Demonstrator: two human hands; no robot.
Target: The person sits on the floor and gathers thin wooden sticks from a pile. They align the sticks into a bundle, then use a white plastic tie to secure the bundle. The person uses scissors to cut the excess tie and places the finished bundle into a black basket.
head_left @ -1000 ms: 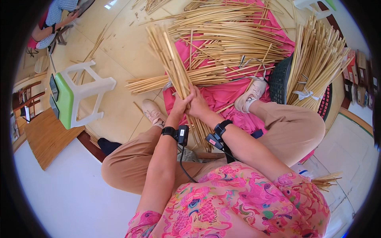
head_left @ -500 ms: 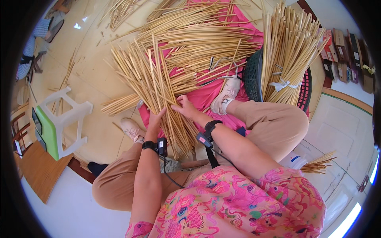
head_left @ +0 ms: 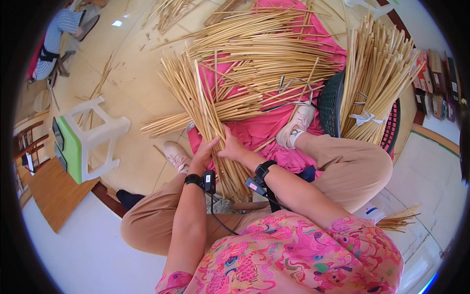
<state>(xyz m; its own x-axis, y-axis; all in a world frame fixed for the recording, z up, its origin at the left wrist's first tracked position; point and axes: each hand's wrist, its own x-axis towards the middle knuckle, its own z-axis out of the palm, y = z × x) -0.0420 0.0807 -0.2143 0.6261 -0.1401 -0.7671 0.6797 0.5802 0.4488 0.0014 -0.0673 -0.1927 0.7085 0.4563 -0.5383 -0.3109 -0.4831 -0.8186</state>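
Between my knees stands a slanted bundle of long, straw-coloured stalks [head_left: 198,98], fanned out at its far end. My left hand [head_left: 203,156] is wrapped round its left side. From the other side, my right hand [head_left: 234,148] closes on the same bundle, fingertips partly hidden by the stalks. The two hands sit close together and squeeze the stalks into a narrow waist. Below them the lower ends spread towards my lap. A smaller sheaf of stalks [head_left: 164,126] lies crosswise behind the bundle.
Many loose stalks [head_left: 274,41] lie on a pink cloth [head_left: 257,131] ahead. A dark green basket [head_left: 331,105] at the right holds tied stalks [head_left: 374,73]. An overturned white and green stool [head_left: 73,152] is at the left. Another person's leg [head_left: 68,24] shows at the far left.
My hands have drawn together and pressed the loosely spread bundle into a tighter, narrower one. The whole view has shifted slightly, so the surroundings appear further right.
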